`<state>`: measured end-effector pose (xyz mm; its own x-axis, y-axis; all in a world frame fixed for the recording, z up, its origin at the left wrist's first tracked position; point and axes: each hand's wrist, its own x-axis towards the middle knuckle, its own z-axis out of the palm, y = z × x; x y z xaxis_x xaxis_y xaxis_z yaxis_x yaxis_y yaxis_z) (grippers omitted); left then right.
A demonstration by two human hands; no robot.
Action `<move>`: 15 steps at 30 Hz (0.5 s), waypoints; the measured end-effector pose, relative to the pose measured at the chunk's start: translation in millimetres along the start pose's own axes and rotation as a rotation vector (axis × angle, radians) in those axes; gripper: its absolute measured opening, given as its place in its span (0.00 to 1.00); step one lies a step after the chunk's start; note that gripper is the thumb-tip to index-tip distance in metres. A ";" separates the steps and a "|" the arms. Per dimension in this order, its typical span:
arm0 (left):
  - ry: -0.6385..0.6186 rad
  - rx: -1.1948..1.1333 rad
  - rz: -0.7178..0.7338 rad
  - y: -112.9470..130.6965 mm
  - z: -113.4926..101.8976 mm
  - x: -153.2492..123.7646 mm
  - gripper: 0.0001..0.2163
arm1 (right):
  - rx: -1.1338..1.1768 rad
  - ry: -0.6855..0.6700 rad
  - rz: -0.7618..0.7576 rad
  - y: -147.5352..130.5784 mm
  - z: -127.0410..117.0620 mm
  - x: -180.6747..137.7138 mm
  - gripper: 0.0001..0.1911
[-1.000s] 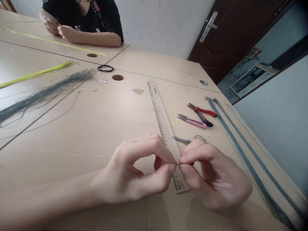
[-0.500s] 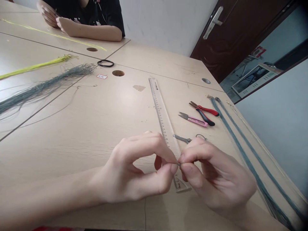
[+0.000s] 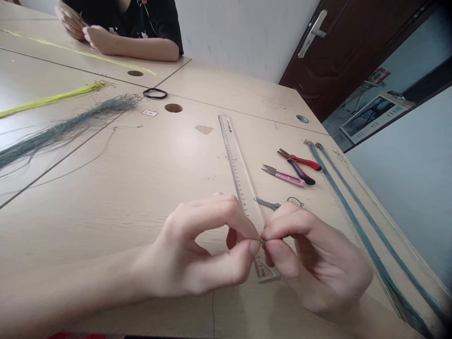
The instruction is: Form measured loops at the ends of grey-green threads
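Thumb and forefinger of my left hand [image 3: 212, 242] are pinched together, and those of my right hand [image 3: 314, 254] meet them tip to tip. Between the fingertips shows a tiny bit of dark greenish cord [image 3: 262, 242], gripped by both hands; most of it is hidden by the fingers. A thin strand [image 3: 213, 310] runs down below my left hand toward the table edge. Under the hands lies a clear ruler [image 3: 240, 174]. Just beyond my right hand are small scissors [image 3: 268, 203], partly covered by it.
Pink thread snips [image 3: 287, 178] and red-black pliers [image 3: 300, 165] lie right of the ruler. Blue-green cords [image 3: 349, 216] stretch along the right edge. At left are a grey-green cord bundle [image 3: 63, 127], a yellow one [image 3: 52, 98] and a black loop [image 3: 155, 93]. A person [image 3: 141, 47] sits opposite.
Both hands have shifted very slightly left, still pinching at the same spot. A little more of the cord shows between the fingertips. The things on the table have not moved.
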<state>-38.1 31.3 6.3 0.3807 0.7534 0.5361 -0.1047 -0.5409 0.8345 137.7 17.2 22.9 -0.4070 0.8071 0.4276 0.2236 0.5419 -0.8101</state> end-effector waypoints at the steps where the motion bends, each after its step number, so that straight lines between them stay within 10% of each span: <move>1: 0.001 -0.003 0.014 0.2 0.0 0.2 0.07 | -0.007 -0.002 -0.005 0.5 -0.4 0.0 0.08; 15: -0.011 0.012 0.049 -1.3 0.4 1.6 0.07 | -0.017 -0.050 -0.026 0.8 -2.1 2.7 0.05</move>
<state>-37.0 33.0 6.0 0.3856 0.7220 0.5745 -0.1127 -0.5812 0.8059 138.7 20.3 24.2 -0.4563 0.7804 0.4274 0.2274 0.5667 -0.7919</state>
